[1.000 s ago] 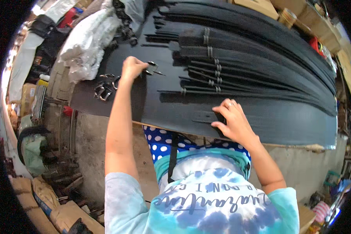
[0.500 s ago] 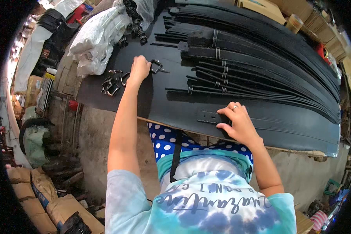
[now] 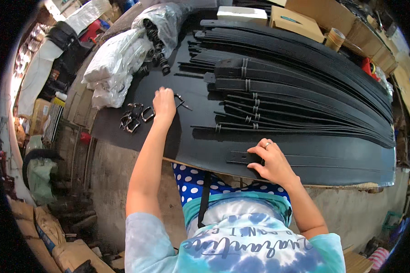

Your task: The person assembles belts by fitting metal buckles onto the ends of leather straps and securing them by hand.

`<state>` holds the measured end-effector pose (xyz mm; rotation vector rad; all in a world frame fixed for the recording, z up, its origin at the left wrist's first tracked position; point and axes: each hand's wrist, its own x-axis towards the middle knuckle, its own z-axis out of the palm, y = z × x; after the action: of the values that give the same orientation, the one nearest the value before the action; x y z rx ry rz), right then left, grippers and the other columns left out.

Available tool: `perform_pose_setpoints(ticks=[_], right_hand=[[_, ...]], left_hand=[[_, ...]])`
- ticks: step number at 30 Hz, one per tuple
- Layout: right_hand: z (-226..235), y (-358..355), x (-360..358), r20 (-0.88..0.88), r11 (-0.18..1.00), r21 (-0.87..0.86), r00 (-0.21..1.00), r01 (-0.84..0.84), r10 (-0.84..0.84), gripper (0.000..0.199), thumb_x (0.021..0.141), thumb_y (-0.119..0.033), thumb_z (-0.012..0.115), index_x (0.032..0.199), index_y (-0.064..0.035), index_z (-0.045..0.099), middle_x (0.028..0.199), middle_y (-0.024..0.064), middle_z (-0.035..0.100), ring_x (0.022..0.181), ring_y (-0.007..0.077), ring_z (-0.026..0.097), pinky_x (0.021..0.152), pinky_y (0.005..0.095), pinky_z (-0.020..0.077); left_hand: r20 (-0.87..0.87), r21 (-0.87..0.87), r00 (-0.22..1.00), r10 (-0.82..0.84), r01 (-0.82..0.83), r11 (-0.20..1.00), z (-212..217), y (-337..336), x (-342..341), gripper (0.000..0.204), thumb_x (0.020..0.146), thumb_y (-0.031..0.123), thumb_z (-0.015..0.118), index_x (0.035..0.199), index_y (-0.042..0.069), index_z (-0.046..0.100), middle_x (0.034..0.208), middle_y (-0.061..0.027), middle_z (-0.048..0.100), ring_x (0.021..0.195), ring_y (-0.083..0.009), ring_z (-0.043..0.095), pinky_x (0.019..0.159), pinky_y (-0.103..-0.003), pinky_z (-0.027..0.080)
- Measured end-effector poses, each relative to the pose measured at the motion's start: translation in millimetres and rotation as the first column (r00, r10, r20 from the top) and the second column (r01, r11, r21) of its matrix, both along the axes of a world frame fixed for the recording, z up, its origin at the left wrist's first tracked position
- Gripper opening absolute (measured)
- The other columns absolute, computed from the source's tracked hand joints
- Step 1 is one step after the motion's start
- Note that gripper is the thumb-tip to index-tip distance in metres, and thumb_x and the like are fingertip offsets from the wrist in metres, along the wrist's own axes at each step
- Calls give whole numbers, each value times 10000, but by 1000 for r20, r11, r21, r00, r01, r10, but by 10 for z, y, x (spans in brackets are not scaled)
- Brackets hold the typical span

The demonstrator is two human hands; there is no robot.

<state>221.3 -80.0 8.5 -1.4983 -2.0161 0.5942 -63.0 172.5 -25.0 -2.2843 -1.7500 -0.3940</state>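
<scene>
My left hand (image 3: pixel 164 105) is over the black tabletop, its fingers closed at a metal belt buckle (image 3: pixel 179 98) with its prong pointing right. The hand covers part of that buckle. Just left of it lies another loose buckle (image 3: pixel 147 114), and a small heap of buckles (image 3: pixel 130 119) sits farther left. Near the table's front edge, my right hand (image 3: pixel 274 163) grips the end of a flat black belt (image 3: pixel 239 157) between thumb and fingers. Holes and stitching show at the belt's end, and its length runs right along the table.
Several black belts (image 3: pixel 305 99) with keeper loops lie fanned across the table's right side. A plastic bag (image 3: pixel 111 63) of black parts stands at the back left. A cardboard box (image 3: pixel 296 23), white box (image 3: pixel 242 15) and tape roll (image 3: pixel 335 39) line the far edge.
The view has tilted, so the table appears lower. My left hand has moved slightly onto the buckle, which has shifted a little left. My right hand stays at the belt end.
</scene>
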Motion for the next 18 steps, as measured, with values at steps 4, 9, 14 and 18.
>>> perform_pose_setpoints(ticks=[4,9,14,18], right_hand=[[-48,-38,10,-7,999,32,1000,11,-11,357,692,-160,755,998,-32,623,929,103,529,924,288,504,818,387,413],[-92,-17,73,-25,993,115,1000,-9,12,364,685,-151,757,989,-45,589,927,94,563,913,285,504,815,381,405],[60,16,102,-38,998,8,998,-57,57,327,706,-139,713,956,-66,514,937,85,568,930,278,539,812,379,405],[153,19,120,-111,994,-82,992,-75,66,319,728,-132,702,971,-59,509,922,134,604,895,335,580,760,415,431]], left_hand=[[-95,50,990,-105,110,993,-36,-59,-53,69,771,42,618,743,-21,616,826,-166,585,923,-342,576,746,-423,500],[322,93,919,-228,209,973,41,-59,-207,137,792,112,656,777,-6,588,751,-154,614,693,-323,616,631,-385,478],[682,-192,731,-6,187,963,324,-290,-188,140,881,98,596,846,-10,514,869,-144,669,722,-202,675,638,-320,537],[943,-321,212,255,389,863,415,-443,-216,110,918,50,519,934,6,419,929,-204,652,832,-253,683,727,-305,576]])
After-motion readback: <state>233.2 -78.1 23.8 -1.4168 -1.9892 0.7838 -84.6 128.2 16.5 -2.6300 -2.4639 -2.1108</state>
